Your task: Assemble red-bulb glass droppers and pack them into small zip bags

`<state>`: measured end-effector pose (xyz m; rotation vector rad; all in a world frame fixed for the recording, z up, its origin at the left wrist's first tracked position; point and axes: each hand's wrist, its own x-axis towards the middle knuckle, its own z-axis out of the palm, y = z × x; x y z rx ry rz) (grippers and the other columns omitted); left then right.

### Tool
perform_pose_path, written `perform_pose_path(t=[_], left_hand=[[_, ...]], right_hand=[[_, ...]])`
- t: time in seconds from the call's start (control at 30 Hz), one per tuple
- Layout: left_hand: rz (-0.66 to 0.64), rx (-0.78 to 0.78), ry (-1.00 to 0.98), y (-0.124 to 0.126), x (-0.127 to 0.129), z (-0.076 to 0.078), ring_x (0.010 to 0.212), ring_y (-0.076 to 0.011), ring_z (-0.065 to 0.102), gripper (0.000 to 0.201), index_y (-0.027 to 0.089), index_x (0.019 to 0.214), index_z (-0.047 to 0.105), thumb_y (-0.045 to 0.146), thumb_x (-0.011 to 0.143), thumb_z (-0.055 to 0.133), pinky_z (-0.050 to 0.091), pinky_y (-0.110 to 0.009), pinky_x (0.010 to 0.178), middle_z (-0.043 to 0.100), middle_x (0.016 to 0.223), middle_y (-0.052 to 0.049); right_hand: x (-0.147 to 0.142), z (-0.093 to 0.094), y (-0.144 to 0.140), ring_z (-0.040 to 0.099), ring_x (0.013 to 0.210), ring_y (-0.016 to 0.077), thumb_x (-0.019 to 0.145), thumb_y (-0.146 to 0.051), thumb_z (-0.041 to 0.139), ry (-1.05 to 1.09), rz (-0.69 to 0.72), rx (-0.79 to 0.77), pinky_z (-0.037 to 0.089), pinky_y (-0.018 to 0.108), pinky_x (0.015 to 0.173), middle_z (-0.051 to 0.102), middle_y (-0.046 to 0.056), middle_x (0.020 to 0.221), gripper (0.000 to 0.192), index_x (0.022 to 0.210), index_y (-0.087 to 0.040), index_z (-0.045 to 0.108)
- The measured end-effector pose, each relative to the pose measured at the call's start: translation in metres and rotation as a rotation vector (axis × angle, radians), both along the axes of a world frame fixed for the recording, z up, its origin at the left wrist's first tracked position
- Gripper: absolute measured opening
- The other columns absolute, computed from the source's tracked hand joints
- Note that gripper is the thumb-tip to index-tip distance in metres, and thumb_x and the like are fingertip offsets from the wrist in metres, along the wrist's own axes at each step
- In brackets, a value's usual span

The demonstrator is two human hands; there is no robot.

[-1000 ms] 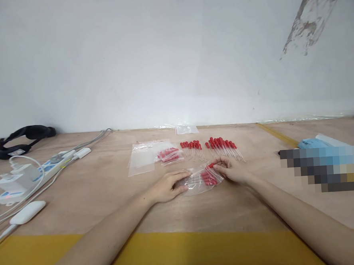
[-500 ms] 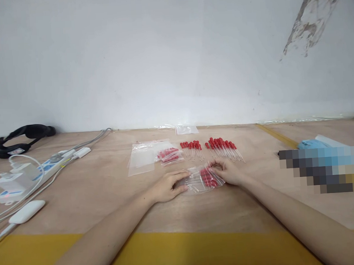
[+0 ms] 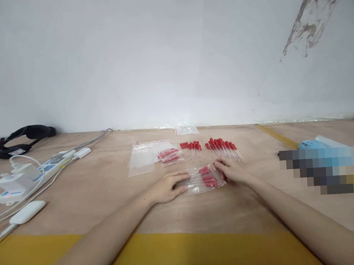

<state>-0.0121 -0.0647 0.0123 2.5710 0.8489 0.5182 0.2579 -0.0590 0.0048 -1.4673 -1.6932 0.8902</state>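
Observation:
A clear zip-lock bag (image 3: 198, 188) lies on the table between my hands, with several red-bulbed droppers (image 3: 209, 177) side by side inside it, bulbs to the right and thin clear stems to the left. My left hand (image 3: 167, 186) grips the bag's left end between thumb and fingers. At the right end, where the bag's mouth is, my right hand (image 3: 231, 171) pinches the edge with thumb and fingertips. Just beyond lie two groups of loose droppers, a smaller one (image 3: 191, 146) and a larger one (image 3: 222, 145). Filled bags (image 3: 170, 155) are stacked to their left.
Flat bags (image 3: 140, 160) lie left of the filled ones, another bag (image 3: 187, 130) by the wall. On the left are a power strip (image 3: 49, 169) with plugs and cables, a white device (image 3: 27, 212) and a black strap (image 3: 23, 140). Blue packaging (image 3: 311, 144) and a blurred patch are at right.
My right hand has shifted slightly right along the bag's mouth, its fingers now lower over the edge. The bag lies flatter, and its bulbs show more clearly. My left hand has stayed put.

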Motion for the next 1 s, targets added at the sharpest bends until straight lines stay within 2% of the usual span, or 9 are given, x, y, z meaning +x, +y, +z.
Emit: perform_pose_path(t=[0.1, 0.23, 0.3, 0.43, 0.53, 0.67, 0.73, 0.83, 1.0], left_hand=[[-0.022, -0.001, 0.010, 0.000, 0.000, 0.000, 0.119, -0.0189, 0.041, 0.041, 0.025, 0.125, 0.045, 0.037, 0.086, 0.043, 0.032, -0.035, 0.101, 0.043, 0.132, -0.006], [-0.040, 0.050, 0.019, -0.001, 0.001, -0.001, 0.122, -0.0201, 0.038, 0.041, 0.026, 0.125, 0.045, 0.037, 0.085, 0.045, 0.030, -0.037, 0.101, 0.042, 0.132, -0.006], [0.026, 0.169, 0.012, 0.001, 0.001, 0.000, 0.125, -0.0233, 0.032, 0.041, 0.026, 0.121, 0.049, 0.039, 0.083, 0.049, 0.023, -0.042, 0.104, 0.043, 0.132, -0.005], [0.289, 0.431, 0.015, 0.020, -0.007, 0.002, 0.129, -0.0255, 0.023, 0.037, 0.027, 0.120, 0.050, 0.036, 0.084, 0.046, 0.007, -0.048, 0.106, 0.038, 0.136, -0.003], [0.389, 0.476, 0.059, 0.042, -0.021, 0.000, 0.127, -0.0235, 0.029, 0.038, 0.028, 0.124, 0.045, 0.030, 0.086, 0.041, 0.014, -0.048, 0.105, 0.040, 0.134, -0.002], [0.456, 0.439, 0.050, 0.062, -0.037, -0.004, 0.112, -0.0192, 0.048, 0.033, 0.026, 0.112, 0.057, 0.026, 0.089, 0.033, 0.032, -0.039, 0.099, 0.054, 0.121, -0.001], [0.508, 0.420, 0.030, 0.065, -0.043, -0.005, 0.107, -0.0193, 0.053, 0.033, 0.025, 0.107, 0.060, 0.025, 0.088, 0.033, 0.039, -0.035, 0.093, 0.058, 0.116, -0.001], [0.585, 0.386, 0.028, 0.066, -0.049, -0.006, 0.103, -0.0216, 0.056, 0.033, 0.027, 0.107, 0.060, 0.024, 0.086, 0.035, 0.044, -0.034, 0.086, 0.060, 0.113, -0.001], [0.553, 0.371, -0.044, 0.065, -0.057, -0.005, 0.099, -0.0193, 0.057, 0.032, 0.020, 0.105, 0.061, 0.027, 0.085, 0.036, 0.044, -0.029, 0.087, 0.062, 0.108, -0.004]], right_hand=[[-0.006, -0.002, -0.003, 0.053, 0.045, 0.0132, 0.074, -0.047, 0.053, 0.064, -0.016, -0.090, 0.040, 0.022, 0.041, 0.055, 0.000, 0.047, 0.030, 0.075, -0.018, 0.059], [-0.013, -0.008, -0.004, 0.058, 0.053, 0.0158, 0.065, -0.043, 0.063, 0.209, 0.037, -0.154, 0.044, 0.024, 0.046, 0.060, 0.002, 0.054, 0.026, 0.068, -0.018, 0.060], [-0.012, -0.006, -0.006, 0.058, 0.053, 0.0149, 0.066, -0.040, 0.062, 0.309, 0.031, -0.208, 0.045, 0.025, 0.048, 0.061, 0.001, 0.055, 0.022, 0.068, -0.018, 0.059], [0.000, 0.012, -0.010, 0.061, 0.060, 0.0156, 0.073, -0.035, 0.055, 0.557, 0.069, -0.306, 0.051, 0.029, 0.058, 0.064, 0.003, 0.065, 0.020, 0.080, -0.017, 0.061], [0.011, 0.030, -0.008, 0.063, 0.066, 0.0179, 0.078, -0.032, 0.049, 0.683, 0.079, -0.266, 0.052, 0.033, 0.064, 0.066, 0.008, 0.073, 0.023, 0.086, -0.015, 0.062], [0.010, 0.046, 0.012, 0.063, 0.081, 0.0190, 0.076, -0.021, 0.047, 0.874, -0.030, -0.109, 0.053, 0.031, 0.071, 0.066, 0.009, 0.088, 0.017, 0.085, -0.015, 0.061], [-0.005, 0.051, 0.025, 0.062, 0.087, 0.0183, 0.075, -0.017, 0.046, 0.927, -0.017, -0.080, 0.052, 0.030, 0.074, 0.066, 0.007, 0.089, 0.016, 0.084, -0.015, 0.060], [-0.046, 0.053, 0.044, 0.061, 0.087, 0.0158, 0.075, -0.012, 0.044, 0.987, -0.039, -0.094, 0.052, 0.028, 0.076, 0.065, 0.004, 0.085, 0.014, 0.080, -0.017, 0.056], [-0.124, 0.042, 0.066, 0.062, 0.079, 0.0095, 0.080, -0.009, 0.038, 0.883, -0.145, -0.145, 0.053, 0.022, 0.075, 0.061, 0.002, 0.076, 0.014, 0.074, -0.019, 0.044]])
